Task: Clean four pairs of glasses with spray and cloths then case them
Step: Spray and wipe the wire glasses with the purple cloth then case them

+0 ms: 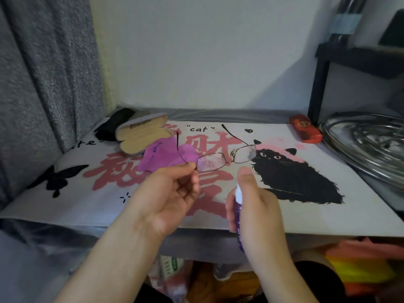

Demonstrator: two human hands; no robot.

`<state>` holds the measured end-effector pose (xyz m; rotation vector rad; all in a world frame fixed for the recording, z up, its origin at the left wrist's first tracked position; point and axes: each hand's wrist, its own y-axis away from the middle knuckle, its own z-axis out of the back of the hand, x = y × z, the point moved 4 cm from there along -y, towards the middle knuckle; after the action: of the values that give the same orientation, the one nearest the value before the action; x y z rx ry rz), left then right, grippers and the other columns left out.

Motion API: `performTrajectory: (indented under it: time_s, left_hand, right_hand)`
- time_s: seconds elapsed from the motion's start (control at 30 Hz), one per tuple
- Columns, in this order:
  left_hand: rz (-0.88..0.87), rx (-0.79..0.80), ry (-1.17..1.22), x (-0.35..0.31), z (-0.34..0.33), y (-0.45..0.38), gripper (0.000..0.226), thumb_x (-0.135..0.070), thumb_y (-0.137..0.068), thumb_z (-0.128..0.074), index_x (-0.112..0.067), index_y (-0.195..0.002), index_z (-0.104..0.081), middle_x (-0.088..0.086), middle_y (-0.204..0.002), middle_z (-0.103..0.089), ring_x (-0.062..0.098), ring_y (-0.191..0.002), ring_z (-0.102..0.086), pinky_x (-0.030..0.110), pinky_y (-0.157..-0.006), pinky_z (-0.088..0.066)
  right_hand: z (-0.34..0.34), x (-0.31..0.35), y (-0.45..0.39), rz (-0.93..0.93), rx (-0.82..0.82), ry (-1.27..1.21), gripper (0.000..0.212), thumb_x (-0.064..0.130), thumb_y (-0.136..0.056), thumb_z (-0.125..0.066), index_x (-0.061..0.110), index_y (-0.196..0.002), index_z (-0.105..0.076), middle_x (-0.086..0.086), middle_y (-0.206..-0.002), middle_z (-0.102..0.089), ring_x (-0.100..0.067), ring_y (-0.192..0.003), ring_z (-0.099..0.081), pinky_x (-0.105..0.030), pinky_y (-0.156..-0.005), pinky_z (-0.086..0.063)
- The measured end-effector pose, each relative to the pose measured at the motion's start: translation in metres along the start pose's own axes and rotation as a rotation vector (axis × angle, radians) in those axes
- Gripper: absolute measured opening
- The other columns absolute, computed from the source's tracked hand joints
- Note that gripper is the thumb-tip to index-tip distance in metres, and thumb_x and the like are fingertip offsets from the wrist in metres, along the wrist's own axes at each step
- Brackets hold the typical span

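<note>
Purple liquid shows through the small spray bottle point(238, 212) that the person's right hand point(258, 212) grasps upright, fingers wrapped round the body and the thumb resting on top of the white nozzle. The nozzle faces the glasses point(225, 158), a thin metal-framed pair held up above the mat point(328, 217). The left hand point(168, 193) pinches them at the hinge beside one lens, the arms unfolded and pointing away from the person. That nearer lens looks speckled with droplets; the farther lens looks hazy, though I cannot tell whether it is wet.

So the step in hand seems to be the spraying, with wiping and casing of this pair not yet done. A magenta cloth point(166, 155) lies crumpled on the mat just behind the glasses, touching an open case point(142, 133) with a tan lining. A red case point(306, 127) lies closed well apart at the far right of the mat, near a pile of metal hangers point(367, 141), and something dark and soft point(113, 124) sits behind the open case.

I would judge that the next move calls for putting the bottle down to free the right hand, then picking up the cloth and rubbing both lenses while the left hand keeps its light pinch on the frame. The wire frame looks delicate, so gentle pressure would suit it.
</note>
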<state>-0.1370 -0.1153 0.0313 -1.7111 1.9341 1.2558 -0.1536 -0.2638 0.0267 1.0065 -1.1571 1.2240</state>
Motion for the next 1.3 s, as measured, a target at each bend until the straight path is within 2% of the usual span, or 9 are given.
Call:
performTrajectory:
  time_s: [0.23,0.47,0.77,0.97,1.07,1.1,1.13,1.17,1.3]
  left_hand:
    - [-0.012,0.001,-0.062,0.005,-0.010,0.009,0.006,-0.002,-0.088,-0.065,-0.004,-0.088,-0.071,0.003,-0.066,-0.062,0.010,-0.054,-0.053,0.020,-0.055,-0.044]
    - [0.008,-0.005,-0.025,0.002,-0.003,0.005,0.011,-0.001,-0.086,-0.066,-0.001,-0.096,-0.071,0.006,-0.070,-0.060,0.011,-0.058,-0.051,0.021,-0.054,-0.046]
    - [-0.003,0.010,-0.035,0.002,0.004,0.002,0.018,-0.002,-0.078,-0.069,-0.003,-0.096,-0.072,0.004,-0.069,-0.063,0.011,-0.056,-0.052,0.023,-0.059,-0.045]
    - [-0.060,0.047,-0.051,-0.002,0.011,-0.005,0.023,-0.005,-0.072,-0.071,-0.004,-0.095,-0.073,0.003,-0.070,-0.063,0.010,-0.056,-0.053,0.022,-0.057,-0.048]
    - [-0.206,0.101,-0.201,-0.013,0.021,-0.011,0.021,-0.008,-0.071,-0.071,-0.007,-0.092,-0.071,0.004,-0.072,-0.062,0.011,-0.059,-0.055,0.021,-0.058,-0.050]
    - [-0.279,0.091,-0.289,-0.020,0.027,-0.013,0.019,-0.009,-0.070,-0.072,-0.009,-0.088,-0.072,0.005,-0.073,-0.063,0.012,-0.060,-0.056,0.022,-0.060,-0.050]
    - [-0.357,0.069,-0.391,-0.028,0.034,-0.014,0.014,-0.008,-0.070,-0.073,-0.012,-0.084,-0.074,0.005,-0.073,-0.065,0.014,-0.062,-0.057,0.025,-0.063,-0.051]
    - [-0.438,0.039,-0.503,-0.037,0.041,-0.016,0.013,-0.005,-0.074,-0.074,-0.015,-0.081,-0.076,0.006,-0.073,-0.067,0.016,-0.063,-0.058,0.029,-0.065,-0.051]
    - [-0.631,-0.038,-0.825,-0.067,0.063,-0.033,0.019,-0.002,-0.083,-0.074,-0.021,-0.088,-0.077,0.009,-0.077,-0.074,0.023,-0.069,-0.068,0.033,-0.075,-0.053]
  right_hand:
    - [0.002,0.005,-0.001,0.111,-0.106,0.074,0.079,0.071,-0.082,-0.027,-0.003,-0.063,-0.047,-0.025,-0.058,-0.049,-0.044,-0.062,-0.051,-0.059,-0.059,-0.047]
    - [0.041,-0.005,-0.010,0.068,-0.226,0.054,0.085,0.079,-0.077,-0.024,0.002,-0.055,-0.052,-0.014,-0.047,-0.048,-0.019,-0.043,-0.043,-0.038,-0.051,-0.039]
    - [0.060,-0.008,-0.023,0.057,-0.281,0.053,0.068,0.058,-0.085,-0.032,-0.001,-0.055,-0.049,-0.011,-0.046,-0.046,-0.024,-0.047,-0.044,-0.038,-0.054,-0.040]
    - [0.055,-0.005,-0.028,0.055,-0.239,-0.015,0.077,0.070,-0.094,-0.029,0.003,-0.066,-0.057,-0.016,-0.055,-0.052,-0.018,-0.048,-0.047,-0.033,-0.052,-0.038]
    - [0.062,0.009,-0.056,0.059,-0.159,-0.092,0.029,0.043,-0.104,-0.045,0.019,-0.095,-0.061,-0.006,-0.068,-0.054,-0.022,-0.066,-0.052,-0.030,-0.056,-0.035]
    - [0.065,0.014,-0.071,0.043,-0.144,-0.097,0.009,0.026,-0.103,-0.050,0.024,-0.106,-0.059,-0.001,-0.074,-0.055,-0.021,-0.071,-0.053,-0.031,-0.058,-0.051]
    - [0.072,0.015,-0.091,0.036,-0.142,-0.061,0.019,0.013,-0.102,-0.052,0.026,-0.115,-0.056,0.001,-0.080,-0.055,-0.019,-0.073,-0.053,-0.035,-0.078,-0.055]
    - [0.075,0.019,-0.110,0.030,-0.129,-0.023,0.029,0.005,-0.100,-0.053,0.025,-0.121,-0.054,0.000,-0.087,-0.056,-0.015,-0.074,-0.054,-0.026,-0.064,-0.052]
    - [0.082,0.026,-0.190,0.160,-0.212,0.129,0.020,0.002,-0.095,-0.064,0.014,-0.111,-0.058,-0.009,-0.107,-0.063,-0.016,-0.085,-0.059,-0.023,-0.067,-0.053]
